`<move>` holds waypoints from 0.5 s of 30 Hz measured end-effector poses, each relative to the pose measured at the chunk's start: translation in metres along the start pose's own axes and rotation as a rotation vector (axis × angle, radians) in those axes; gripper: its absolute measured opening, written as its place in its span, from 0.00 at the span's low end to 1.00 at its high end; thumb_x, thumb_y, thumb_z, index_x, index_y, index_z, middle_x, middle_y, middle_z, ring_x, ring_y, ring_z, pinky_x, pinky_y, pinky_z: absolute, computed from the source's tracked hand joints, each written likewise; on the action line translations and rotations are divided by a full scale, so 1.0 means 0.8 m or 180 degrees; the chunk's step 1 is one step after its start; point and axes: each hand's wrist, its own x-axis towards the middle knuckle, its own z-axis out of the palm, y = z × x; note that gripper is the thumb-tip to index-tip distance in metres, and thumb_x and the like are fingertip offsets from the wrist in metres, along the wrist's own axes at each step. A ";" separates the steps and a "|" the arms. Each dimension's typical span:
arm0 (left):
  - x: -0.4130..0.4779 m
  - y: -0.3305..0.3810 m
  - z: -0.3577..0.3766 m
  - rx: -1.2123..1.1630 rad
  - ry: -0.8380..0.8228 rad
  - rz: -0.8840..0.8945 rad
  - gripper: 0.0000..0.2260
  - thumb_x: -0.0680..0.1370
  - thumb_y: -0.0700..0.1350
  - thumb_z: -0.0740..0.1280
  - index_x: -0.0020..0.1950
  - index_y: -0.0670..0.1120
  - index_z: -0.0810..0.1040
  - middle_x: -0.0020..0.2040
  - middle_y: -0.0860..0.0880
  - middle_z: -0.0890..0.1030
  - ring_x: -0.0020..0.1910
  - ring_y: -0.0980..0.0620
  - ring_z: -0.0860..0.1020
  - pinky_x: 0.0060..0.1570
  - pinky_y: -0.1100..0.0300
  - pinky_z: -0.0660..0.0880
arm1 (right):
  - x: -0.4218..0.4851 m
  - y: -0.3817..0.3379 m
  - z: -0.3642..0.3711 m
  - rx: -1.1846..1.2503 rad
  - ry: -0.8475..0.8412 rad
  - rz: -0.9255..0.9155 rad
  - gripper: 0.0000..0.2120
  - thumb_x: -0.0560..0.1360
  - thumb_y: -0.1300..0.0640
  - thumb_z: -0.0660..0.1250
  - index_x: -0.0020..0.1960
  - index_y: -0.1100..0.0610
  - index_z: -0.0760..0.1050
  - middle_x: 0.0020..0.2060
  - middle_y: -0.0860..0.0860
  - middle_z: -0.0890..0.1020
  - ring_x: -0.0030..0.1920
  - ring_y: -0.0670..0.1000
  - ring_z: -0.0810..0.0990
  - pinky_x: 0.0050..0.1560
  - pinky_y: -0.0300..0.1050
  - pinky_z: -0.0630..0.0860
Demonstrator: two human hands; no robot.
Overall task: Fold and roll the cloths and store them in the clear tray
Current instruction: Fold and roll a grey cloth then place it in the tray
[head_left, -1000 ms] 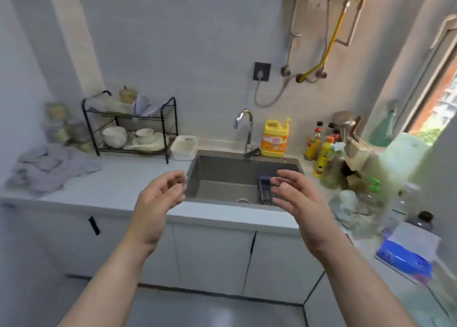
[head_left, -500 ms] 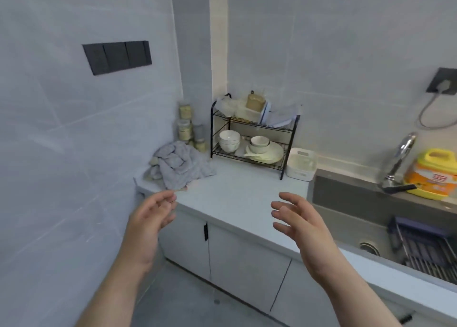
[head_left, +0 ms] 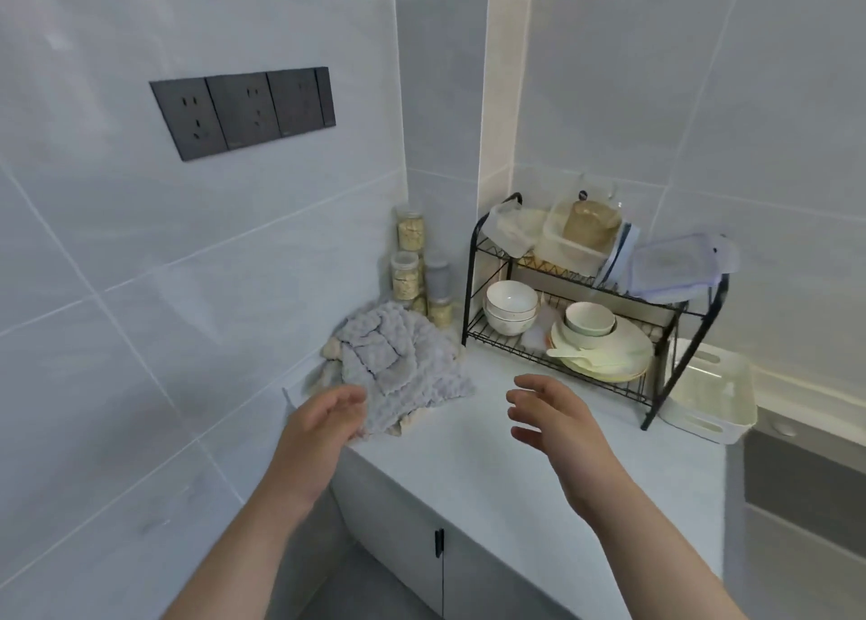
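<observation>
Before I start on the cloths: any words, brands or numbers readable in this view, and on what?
None can be read here.
Small dark round sticker at the top of the clear plastic container on the black wire rack: too small and blurred.
Dark grey wall socket panel: no legible marking.
Clear round jars of pale grains: no label shows.

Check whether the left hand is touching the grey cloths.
Cannot tell. The head view shows the left hand overlapping the cloths, but it may hover above them.
</observation>
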 end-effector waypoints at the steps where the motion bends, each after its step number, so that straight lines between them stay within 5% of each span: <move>1: 0.023 -0.007 0.004 0.0088 -0.0009 -0.0033 0.09 0.76 0.47 0.69 0.55 0.52 0.82 0.52 0.54 0.83 0.53 0.55 0.80 0.56 0.56 0.76 | 0.027 -0.001 0.007 -0.0036 -0.0037 0.0048 0.10 0.77 0.60 0.65 0.57 0.52 0.77 0.53 0.57 0.81 0.53 0.55 0.80 0.57 0.51 0.79; 7: 0.142 -0.060 0.029 0.0802 -0.0284 -0.0394 0.11 0.78 0.46 0.68 0.60 0.52 0.78 0.55 0.56 0.79 0.57 0.56 0.78 0.50 0.64 0.72 | 0.156 0.014 0.056 -0.0174 -0.0273 0.0449 0.09 0.77 0.59 0.64 0.56 0.53 0.76 0.51 0.56 0.80 0.48 0.53 0.79 0.55 0.52 0.79; 10: 0.196 -0.085 0.039 0.1398 -0.0530 -0.0571 0.18 0.78 0.47 0.67 0.68 0.48 0.74 0.62 0.53 0.77 0.62 0.52 0.76 0.60 0.58 0.73 | 0.204 0.027 0.072 -0.0253 -0.0225 0.0688 0.08 0.76 0.60 0.65 0.55 0.54 0.76 0.48 0.55 0.80 0.45 0.52 0.78 0.53 0.50 0.78; 12: 0.231 -0.102 0.046 0.1829 -0.0741 -0.0426 0.21 0.79 0.47 0.64 0.72 0.49 0.70 0.65 0.57 0.72 0.66 0.52 0.72 0.66 0.58 0.68 | 0.238 0.037 0.081 -0.0288 -0.0145 0.0806 0.08 0.76 0.60 0.65 0.54 0.54 0.76 0.46 0.54 0.79 0.43 0.52 0.77 0.50 0.49 0.78; 15: 0.279 -0.131 0.053 0.2545 -0.1121 -0.0035 0.19 0.77 0.48 0.65 0.68 0.52 0.72 0.60 0.56 0.74 0.63 0.51 0.74 0.61 0.58 0.70 | 0.281 0.051 0.094 -0.0305 0.0071 0.0997 0.08 0.76 0.60 0.65 0.54 0.54 0.76 0.46 0.53 0.78 0.42 0.52 0.77 0.48 0.47 0.77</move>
